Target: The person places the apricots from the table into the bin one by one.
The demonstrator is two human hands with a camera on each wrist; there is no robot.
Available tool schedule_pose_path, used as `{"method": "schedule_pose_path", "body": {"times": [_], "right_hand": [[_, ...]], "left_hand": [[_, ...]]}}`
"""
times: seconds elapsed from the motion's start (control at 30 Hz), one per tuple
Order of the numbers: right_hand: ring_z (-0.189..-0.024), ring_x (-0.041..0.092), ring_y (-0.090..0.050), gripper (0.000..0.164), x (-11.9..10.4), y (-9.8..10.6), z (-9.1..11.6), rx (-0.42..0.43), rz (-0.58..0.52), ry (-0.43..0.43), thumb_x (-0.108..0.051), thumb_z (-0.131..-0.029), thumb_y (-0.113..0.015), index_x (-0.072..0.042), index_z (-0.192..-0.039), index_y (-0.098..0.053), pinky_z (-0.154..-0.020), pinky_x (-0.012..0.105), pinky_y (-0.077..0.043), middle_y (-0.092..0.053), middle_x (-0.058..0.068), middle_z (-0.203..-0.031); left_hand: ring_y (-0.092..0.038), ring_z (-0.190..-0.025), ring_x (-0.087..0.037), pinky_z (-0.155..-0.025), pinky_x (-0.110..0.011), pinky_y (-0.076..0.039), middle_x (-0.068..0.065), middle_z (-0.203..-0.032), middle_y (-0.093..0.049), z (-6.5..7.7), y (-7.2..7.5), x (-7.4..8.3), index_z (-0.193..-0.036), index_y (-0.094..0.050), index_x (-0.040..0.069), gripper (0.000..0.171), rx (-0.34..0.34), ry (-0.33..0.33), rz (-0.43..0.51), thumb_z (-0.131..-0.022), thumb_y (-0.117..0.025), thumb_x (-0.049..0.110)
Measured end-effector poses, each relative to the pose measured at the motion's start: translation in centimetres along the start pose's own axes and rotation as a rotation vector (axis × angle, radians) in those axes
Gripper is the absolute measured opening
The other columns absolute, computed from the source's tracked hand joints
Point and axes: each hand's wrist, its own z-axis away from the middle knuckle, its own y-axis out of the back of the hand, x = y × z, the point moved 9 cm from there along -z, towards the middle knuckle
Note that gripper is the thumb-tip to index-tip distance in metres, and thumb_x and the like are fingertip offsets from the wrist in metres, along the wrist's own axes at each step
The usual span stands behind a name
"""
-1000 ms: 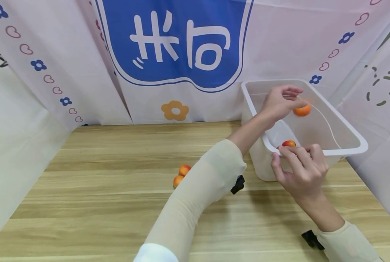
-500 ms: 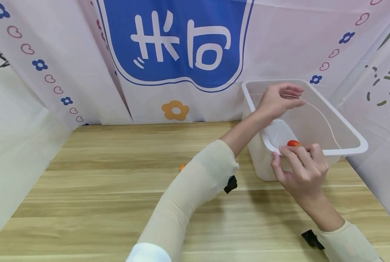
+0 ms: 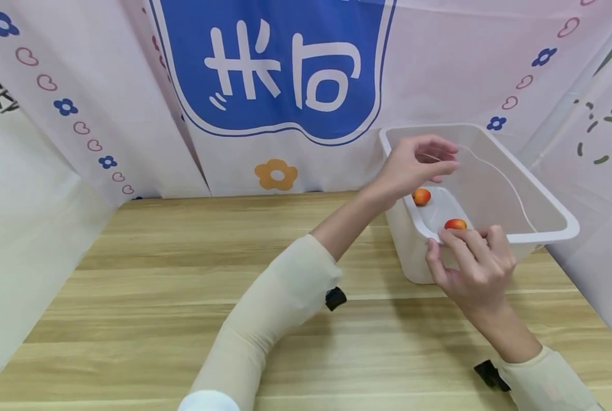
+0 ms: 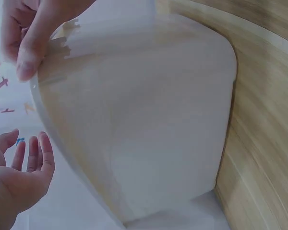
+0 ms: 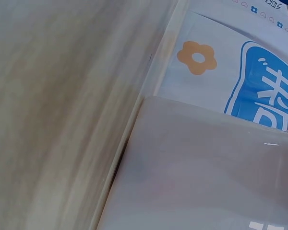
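Note:
A deep white plastic bin (image 3: 483, 194) stands at the right of the table in the head view. Two small orange-red fruits lie on its floor: one fruit (image 3: 421, 197) near the left wall, another fruit (image 3: 455, 224) by the near wall. Over the bin's left rim hovers my left hand (image 3: 414, 162), its fingers loosely bent and nothing between them; the left wrist view also has this hand (image 4: 26, 177) apart from the bin. My right hand (image 3: 472, 268) pinches the near-left corner of the rim between thumb and fingers. In the right wrist view the bin wall (image 5: 206, 167) fills much of the frame.
The wooden table (image 3: 182, 274) runs left of the bin. A printed cloth backdrop (image 3: 306, 160) hangs behind it, with white cloth sides left and right. My left sleeve (image 3: 265, 308) crosses the middle of the table.
The left hand has let go of a fruit, which dropped into the bin, and has drawn back leftward. Its forearm now covers the spot where two fruits lay on the table. The right hand stays put.

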Motion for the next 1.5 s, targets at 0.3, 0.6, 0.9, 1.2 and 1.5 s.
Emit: {"method": "schedule_pose_path", "body": {"times": [0.3,0.6,0.9,1.2,1.5], "right_hand": [[-0.056,0.044,-0.035,0.029,0.0,0.0,-0.1,-0.004,-0.001,-0.006,-0.021,-0.089,-0.068,0.003,-0.072,-0.070,-0.050,0.047,-0.026,-0.061,0.015,-0.066],[-0.056,0.044,-0.035,0.029,-0.1,0.0,-0.2,0.005,-0.003,-0.011,-0.021,-0.088,-0.068,0.003,-0.071,-0.069,-0.050,0.047,-0.025,-0.060,0.015,-0.066],[-0.055,0.043,-0.034,0.033,-0.1,0.1,-0.2,0.016,-0.005,-0.011,-0.023,-0.090,-0.067,0.003,-0.070,-0.069,-0.050,0.047,-0.025,-0.060,0.016,-0.065],[-0.055,0.043,-0.033,0.032,-0.2,0.0,-0.3,0.027,-0.015,-0.011,-0.022,-0.089,-0.068,0.003,-0.069,-0.068,-0.050,0.046,-0.025,-0.060,0.015,-0.064],[-0.055,0.043,-0.034,0.036,-0.1,0.1,-0.2,0.022,-0.018,-0.015,-0.024,-0.092,-0.067,0.003,-0.068,-0.068,-0.050,0.045,-0.025,-0.060,0.015,-0.064]], "left_hand": [[-0.072,-0.087,-0.023,-0.081,-0.037,-0.063,-0.017,-0.102,-0.070,2.5,3.9,0.0,-0.119,-0.067,-0.009,0.025,0.059,-0.063,0.066,-0.096,-0.071,-0.002],[-0.071,-0.089,-0.027,-0.079,-0.034,-0.063,-0.016,-0.102,-0.070,4.8,5.8,-1.3,-0.119,-0.068,-0.007,0.024,0.053,-0.005,-0.052,-0.095,-0.071,-0.001],[-0.068,-0.087,-0.029,-0.076,-0.033,-0.061,-0.015,-0.101,-0.071,7.5,7.9,-4.1,-0.114,-0.070,-0.006,0.020,-0.004,0.078,-0.182,-0.095,-0.072,-0.001],[-0.073,-0.088,-0.027,-0.079,-0.032,-0.061,-0.013,-0.095,-0.072,10.6,10.2,-6.6,-0.111,-0.071,-0.006,0.022,-0.140,0.059,-0.387,-0.092,-0.076,0.001],[-0.072,-0.090,-0.023,-0.081,-0.034,-0.062,-0.016,-0.099,-0.073,13.0,11.9,-8.8,-0.110,-0.071,-0.003,0.022,-0.249,0.077,-0.562,-0.090,-0.078,0.004]]}}
